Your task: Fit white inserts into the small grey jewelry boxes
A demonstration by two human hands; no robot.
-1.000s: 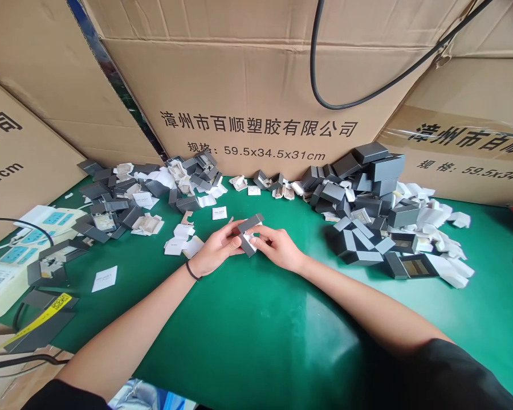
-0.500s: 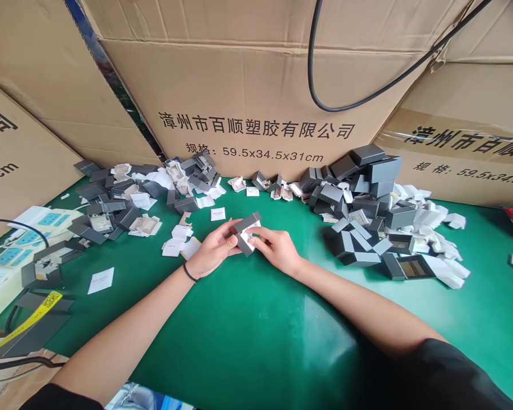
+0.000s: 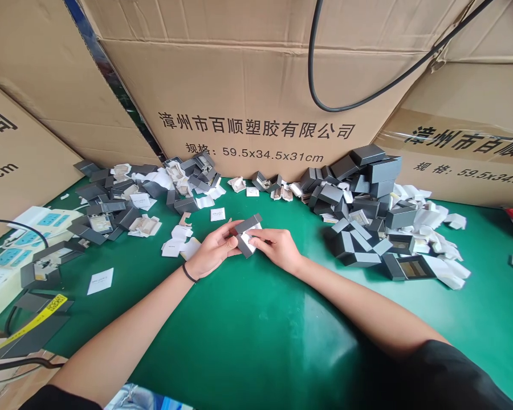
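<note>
A small dark grey box is held up in both hands over the green table, tilted, with something white showing inside it. My left hand grips the box from its left side, thumb in front. From the right, my right hand pinches the box at its white part with thumb and fingers; the exact hold is partly hidden. Just behind my left hand lies a small white printed card. White paper pieces rest to the left of that hand.
Piles of grey boxes and white paper stand at the back left and right of the green table. Cardboard cartons wall the back. A power strip lies at left; a black cable hangs above.
Both hands keep their hold on the grey box. The box has shifted only very slightly; everything else looks the same.
</note>
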